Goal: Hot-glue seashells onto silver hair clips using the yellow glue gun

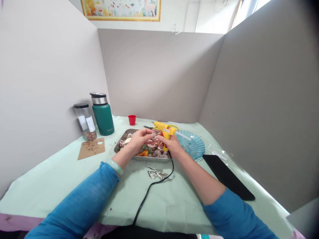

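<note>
My left hand (140,139) is closed in a pinch over the metal tray (122,136), on a small whitish piece (154,135) too small to name. My right hand (172,146) is wrapped round a yellow hot glue gun (164,128); its thumb and fingertips meet the left fingertips at that piece. The gun's nozzle points left and a clear glue stick (183,135) sticks out of its back. In the tray lie dried pieces, orange slices (143,153) and greenish bits (144,147), partly hidden by my hands.
A black cord (149,189) runs from the gun over the table's front edge. Small metal clips (157,174) lie before the tray. A blue dish (196,146) and black slab (228,177) are right; a green bottle (103,119), jar (86,122) and brown card (91,149) left; a red cup (132,120) behind.
</note>
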The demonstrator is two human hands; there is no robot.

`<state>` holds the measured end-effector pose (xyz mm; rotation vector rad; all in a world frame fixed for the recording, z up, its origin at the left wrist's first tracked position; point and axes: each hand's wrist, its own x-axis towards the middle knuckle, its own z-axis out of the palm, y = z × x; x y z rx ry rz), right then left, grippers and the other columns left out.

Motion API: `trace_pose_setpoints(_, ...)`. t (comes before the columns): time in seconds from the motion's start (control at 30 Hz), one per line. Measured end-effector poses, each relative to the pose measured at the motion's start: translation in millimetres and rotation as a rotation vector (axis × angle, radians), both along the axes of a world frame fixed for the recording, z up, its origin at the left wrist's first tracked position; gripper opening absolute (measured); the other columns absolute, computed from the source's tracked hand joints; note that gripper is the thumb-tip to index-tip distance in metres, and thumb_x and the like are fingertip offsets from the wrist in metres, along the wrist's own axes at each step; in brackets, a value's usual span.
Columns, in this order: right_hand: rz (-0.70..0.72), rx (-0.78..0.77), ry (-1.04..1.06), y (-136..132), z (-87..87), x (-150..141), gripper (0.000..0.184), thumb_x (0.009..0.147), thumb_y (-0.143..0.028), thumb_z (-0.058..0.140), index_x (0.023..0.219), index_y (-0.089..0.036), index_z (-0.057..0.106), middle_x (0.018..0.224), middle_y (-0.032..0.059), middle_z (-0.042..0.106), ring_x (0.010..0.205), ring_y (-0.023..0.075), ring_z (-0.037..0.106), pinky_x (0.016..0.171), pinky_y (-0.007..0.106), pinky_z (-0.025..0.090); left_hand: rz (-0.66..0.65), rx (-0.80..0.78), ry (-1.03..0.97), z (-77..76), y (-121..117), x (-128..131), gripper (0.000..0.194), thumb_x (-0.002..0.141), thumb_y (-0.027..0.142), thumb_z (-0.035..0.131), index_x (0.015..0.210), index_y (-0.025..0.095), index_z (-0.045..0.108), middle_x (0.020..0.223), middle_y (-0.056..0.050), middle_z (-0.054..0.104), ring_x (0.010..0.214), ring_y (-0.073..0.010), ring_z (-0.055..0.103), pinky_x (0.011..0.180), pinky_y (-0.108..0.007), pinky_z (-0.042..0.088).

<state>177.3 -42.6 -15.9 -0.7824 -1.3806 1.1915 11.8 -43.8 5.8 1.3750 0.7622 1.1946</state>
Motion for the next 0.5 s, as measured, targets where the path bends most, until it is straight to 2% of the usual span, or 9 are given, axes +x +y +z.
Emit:
trace_pose_setpoints(0.2, 0.003, 0.001, 0.005, -1.7, 1.0, -0.3, 0.024, 0.071, -0.037, 0.071, 0.083, -0.019, 0.061, 0.063, -0.0006, 0.059, 0.052, 0.0112, 0.053, 0.046, 0.023, 0.041, 0.065, 0.008, -0.011, -2.4, 1.6, 2.4, 0.024, 0.065, 0.024, 0.076, 0.079, 0.013, 0.06, 0.075, 0.0, 0.065, 0.061, -0.0106, 0.063, 0.067, -0.028, 0.054)
trace_pose_setpoints(0.5, 0.011, 0.026, 0.027, -3.3, 1.2, 0.9, 0.021, 0.077, -0.034, 0.066, 0.085, -0.015, 0.06, 0.063, -0.0008, 0.058, 0.053, 0.0084, 0.052, 0.048, 0.02, 0.039, 0.018, -0.014, -0.023, -1.0, -0.6, 1.6, 0.022, 0.072, 0.021, 0.072, 0.088, 0.011, 0.061, 0.087, -0.002, 0.064, 0.068, -0.0129, 0.064, 0.073, -0.032, 0.055)
